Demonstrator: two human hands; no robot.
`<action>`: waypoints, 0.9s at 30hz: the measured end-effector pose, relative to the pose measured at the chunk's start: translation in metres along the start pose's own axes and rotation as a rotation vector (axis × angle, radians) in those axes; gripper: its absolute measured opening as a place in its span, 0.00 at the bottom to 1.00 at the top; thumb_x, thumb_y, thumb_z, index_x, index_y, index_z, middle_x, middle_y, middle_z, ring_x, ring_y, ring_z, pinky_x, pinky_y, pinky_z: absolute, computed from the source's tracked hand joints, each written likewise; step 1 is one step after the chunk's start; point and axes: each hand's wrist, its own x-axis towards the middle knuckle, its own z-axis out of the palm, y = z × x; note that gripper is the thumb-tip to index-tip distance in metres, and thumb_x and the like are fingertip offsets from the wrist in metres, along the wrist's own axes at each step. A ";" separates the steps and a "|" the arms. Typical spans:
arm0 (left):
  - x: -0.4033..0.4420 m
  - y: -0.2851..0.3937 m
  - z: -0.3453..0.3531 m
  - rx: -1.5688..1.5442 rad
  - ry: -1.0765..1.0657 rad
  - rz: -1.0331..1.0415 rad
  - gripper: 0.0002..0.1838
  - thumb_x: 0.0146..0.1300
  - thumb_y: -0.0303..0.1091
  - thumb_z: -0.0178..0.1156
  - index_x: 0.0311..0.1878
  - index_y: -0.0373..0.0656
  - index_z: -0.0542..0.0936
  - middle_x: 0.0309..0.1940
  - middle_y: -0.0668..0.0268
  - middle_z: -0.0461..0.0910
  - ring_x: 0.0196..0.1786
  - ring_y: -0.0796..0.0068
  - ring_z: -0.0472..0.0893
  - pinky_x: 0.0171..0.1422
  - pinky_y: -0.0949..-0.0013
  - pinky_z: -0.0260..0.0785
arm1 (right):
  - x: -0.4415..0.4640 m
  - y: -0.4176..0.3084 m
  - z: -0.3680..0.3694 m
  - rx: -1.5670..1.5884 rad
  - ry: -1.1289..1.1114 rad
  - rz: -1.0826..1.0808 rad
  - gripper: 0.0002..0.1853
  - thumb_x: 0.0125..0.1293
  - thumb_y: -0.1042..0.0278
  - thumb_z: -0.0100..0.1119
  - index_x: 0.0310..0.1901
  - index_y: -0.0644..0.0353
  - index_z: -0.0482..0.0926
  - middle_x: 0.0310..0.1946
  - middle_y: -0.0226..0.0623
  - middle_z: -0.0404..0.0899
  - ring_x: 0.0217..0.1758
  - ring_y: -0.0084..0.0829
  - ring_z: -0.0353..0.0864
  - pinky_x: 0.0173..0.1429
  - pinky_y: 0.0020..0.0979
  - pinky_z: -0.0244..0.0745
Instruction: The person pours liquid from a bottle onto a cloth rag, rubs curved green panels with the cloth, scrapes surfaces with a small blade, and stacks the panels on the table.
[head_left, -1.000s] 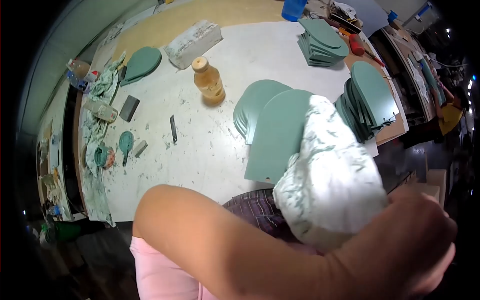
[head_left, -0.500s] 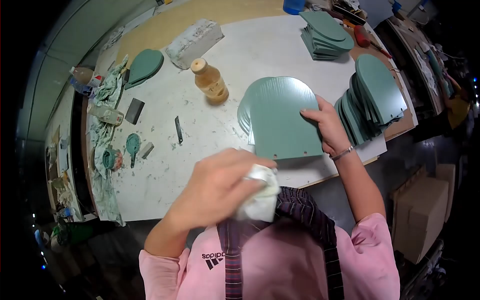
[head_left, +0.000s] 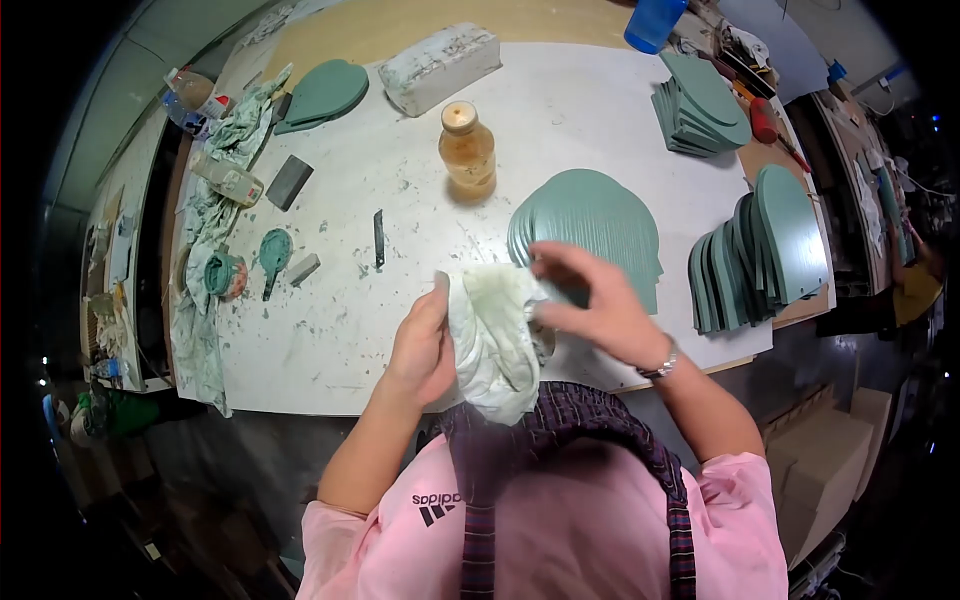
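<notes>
A white cloth [head_left: 492, 340] with pale green stains hangs bunched in my left hand [head_left: 425, 345], its fingers closed on the left edge. At the cloth's right side, my right hand [head_left: 605, 305] is slightly blurred, with thumb and fingers apart. Whether it touches the cloth I cannot tell. Just beyond the hands lies a small pile of green round-topped panels [head_left: 600, 220], partly covered by my right hand.
Two more stacks of green panels, a far stack [head_left: 700, 105] and a near stack [head_left: 770, 240], stand on the right. Left of centre are a bottle [head_left: 467, 155], white-grey block [head_left: 440, 70], dark blade [head_left: 379, 238], grey sanding block [head_left: 290, 183] and stained rag [head_left: 200, 330].
My right hand has let go of the green panel it held and moved left to the cloth. My left hand has turned, and the cloth is more spread out.
</notes>
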 end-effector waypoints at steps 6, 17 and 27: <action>-0.008 -0.005 0.006 0.454 0.045 0.194 0.21 0.71 0.31 0.54 0.62 0.29 0.70 0.56 0.53 0.79 0.57 0.62 0.80 0.65 0.59 0.73 | 0.031 0.009 0.015 -0.028 0.023 0.097 0.19 0.59 0.76 0.64 0.54 0.68 0.77 0.41 0.31 0.82 0.42 0.20 0.79 0.48 0.23 0.75; 0.017 0.044 -0.044 0.083 0.239 0.399 0.20 0.72 0.26 0.50 0.64 0.29 0.68 0.57 0.51 0.77 0.58 0.55 0.80 0.63 0.52 0.74 | 0.193 0.058 0.022 -0.237 0.300 0.001 0.50 0.41 0.64 0.79 0.67 0.64 0.63 0.61 0.54 0.71 0.66 0.47 0.72 0.70 0.37 0.67; 0.046 0.048 -0.072 -0.016 0.263 0.446 0.20 0.70 0.24 0.51 0.64 0.32 0.69 0.58 0.55 0.77 0.59 0.62 0.79 0.64 0.58 0.72 | 0.222 0.053 0.056 -0.852 0.123 -0.418 0.23 0.42 0.75 0.67 0.45 0.53 0.76 0.40 0.41 0.76 0.46 0.45 0.76 0.52 0.42 0.70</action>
